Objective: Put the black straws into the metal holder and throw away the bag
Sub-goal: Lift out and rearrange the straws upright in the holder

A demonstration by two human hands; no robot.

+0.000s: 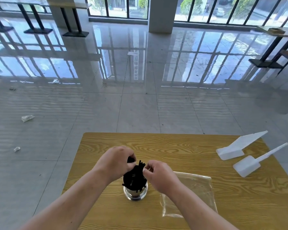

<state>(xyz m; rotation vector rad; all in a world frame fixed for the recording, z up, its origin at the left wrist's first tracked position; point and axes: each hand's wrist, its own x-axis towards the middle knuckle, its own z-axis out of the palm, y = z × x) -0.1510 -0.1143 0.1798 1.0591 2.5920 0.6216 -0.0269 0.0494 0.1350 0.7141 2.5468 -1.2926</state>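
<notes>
A shiny metal holder (135, 194) stands near the middle of the wooden table (173, 146). A bundle of black straws (135, 175) sticks out of its top. My left hand (116, 161) is wrapped around the upper ends of the straws from the left. My right hand (158, 173) pinches the straws from the right with thumb and fingers. A clear plastic bag (194, 191) lies flat on the table just right of the holder, partly under my right forearm.
Two white plastic scoops (236, 146) (249, 165) lie at the table's right side. Beyond the table is a glossy tiled floor with scraps of litter (27, 118). Black-legged tables stand far left and far right.
</notes>
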